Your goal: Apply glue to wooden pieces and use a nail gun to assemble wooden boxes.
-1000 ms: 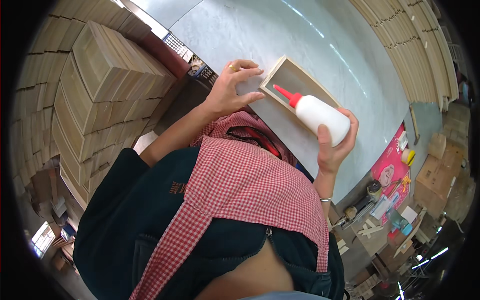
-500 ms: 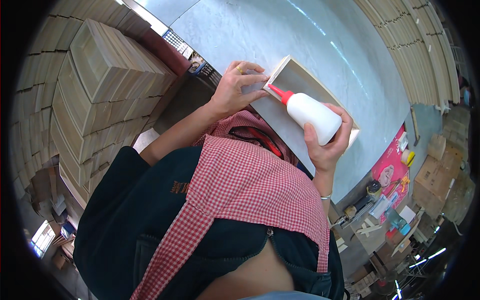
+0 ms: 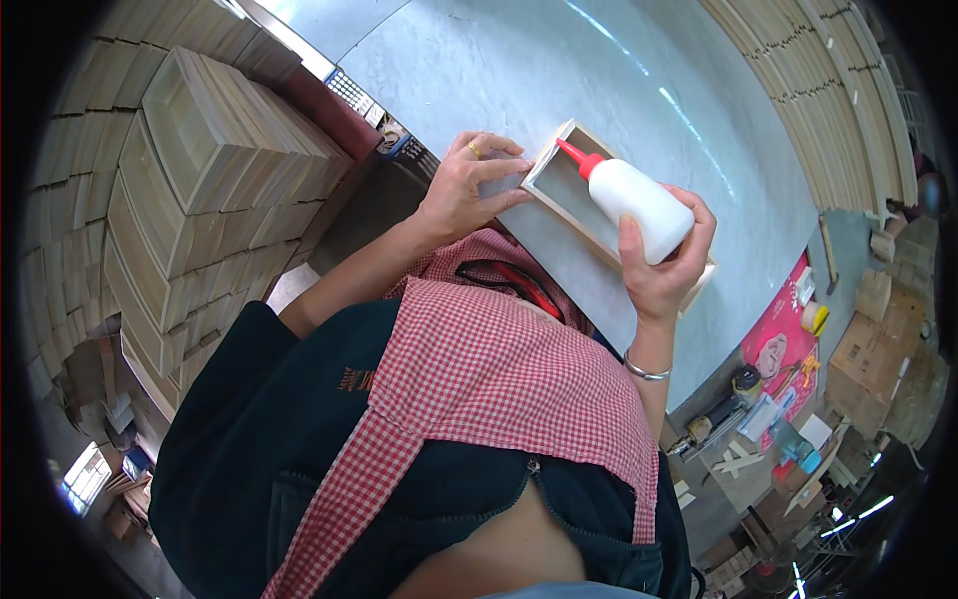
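Note:
My right hand (image 3: 667,262) is wrapped round a white squeeze bottle (image 3: 639,210) with a red cap and a long pointed red nozzle. The bottle is tilted, its nozzle tip over the left end of a narrow rectangular wooden frame (image 3: 574,222), close to that end's inner face. Pale wet-looking glue shows at the frame's near left corner. My left hand (image 3: 477,180) holds this corner with thumb and fingertips, the fingers bent and spread against the end piece. Behind the bottle and my right hand, part of the frame's right side is hidden.
The frame lies on a grey-blue table (image 3: 479,70). Tall stacks of wooden frames (image 3: 215,130) rise on my left, and more stacked wooden pieces (image 3: 798,80) stand at the far right. Tools, a yellow tape roll (image 3: 815,318) and a cardboard box (image 3: 870,349) sit at right.
The nozzle has moved from the near left corner up along the frame's left end, to the far side and right. My right hand has travelled with the bottle; the frame has turned slightly.

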Demonstrator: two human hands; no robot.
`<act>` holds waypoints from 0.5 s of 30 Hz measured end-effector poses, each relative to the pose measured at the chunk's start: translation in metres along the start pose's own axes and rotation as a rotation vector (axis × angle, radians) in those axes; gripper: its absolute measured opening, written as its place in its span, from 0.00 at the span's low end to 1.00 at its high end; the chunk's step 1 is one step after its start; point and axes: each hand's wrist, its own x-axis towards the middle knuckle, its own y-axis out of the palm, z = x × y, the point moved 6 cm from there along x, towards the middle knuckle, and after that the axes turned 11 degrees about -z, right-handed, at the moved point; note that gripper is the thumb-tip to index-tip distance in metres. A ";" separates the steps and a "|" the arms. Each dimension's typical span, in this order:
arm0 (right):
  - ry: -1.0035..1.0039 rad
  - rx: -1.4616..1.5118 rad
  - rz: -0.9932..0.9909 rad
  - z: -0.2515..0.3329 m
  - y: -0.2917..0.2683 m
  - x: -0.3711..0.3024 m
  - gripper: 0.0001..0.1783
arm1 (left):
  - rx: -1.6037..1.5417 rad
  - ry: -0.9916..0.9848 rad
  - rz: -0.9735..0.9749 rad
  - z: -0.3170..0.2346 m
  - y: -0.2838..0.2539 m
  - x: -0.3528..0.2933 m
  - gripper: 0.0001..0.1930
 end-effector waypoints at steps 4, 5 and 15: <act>-0.042 -0.035 -0.035 -0.001 0.000 0.005 0.32 | 0.001 -0.040 0.022 0.000 0.001 0.000 0.18; -0.043 -0.035 -0.037 -0.001 0.001 0.006 0.32 | 0.001 -0.038 0.022 0.000 0.001 0.000 0.18; -0.058 -0.123 -0.092 -0.004 -0.013 0.008 0.31 | 0.006 -0.017 0.007 -0.001 0.000 0.000 0.17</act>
